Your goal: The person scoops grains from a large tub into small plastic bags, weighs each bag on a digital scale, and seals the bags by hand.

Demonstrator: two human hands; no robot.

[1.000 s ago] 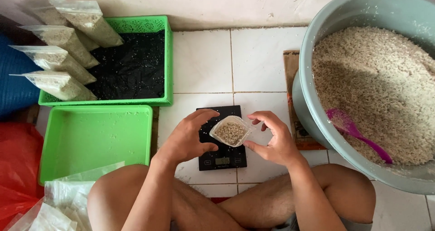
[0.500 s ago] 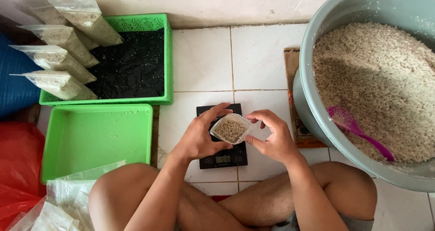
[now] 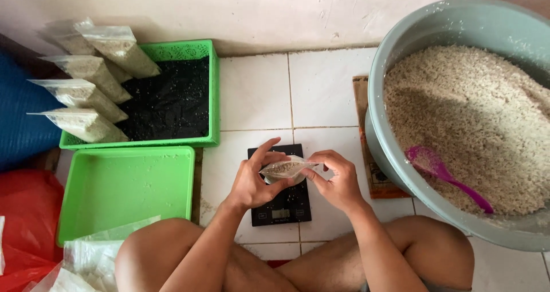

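My left hand [image 3: 252, 183] and my right hand [image 3: 338, 180] together hold a small clear plastic bag of pale grain [image 3: 283, 169] just above a black digital kitchen scale [image 3: 283, 203] on the white tiled floor. The fingers of both hands pinch the bag's mouth, which is pressed nearly flat. A large grey basin [image 3: 395, 51] full of the same grain [image 3: 475, 120] stands to the right, with a magenta scoop [image 3: 441, 174] lying in it.
A green tray [image 3: 213, 91] lined in black holds several filled bags [image 3: 86, 91] at the back left. A second green tray [image 3: 123, 189] lies in front of it. Clear bags [image 3: 91, 257] sit by my left knee, red plastic [image 3: 26, 223] at far left.
The bag's mouth, open and square a second ago, has been pressed flat between my fingers. The view has shifted slightly downward.
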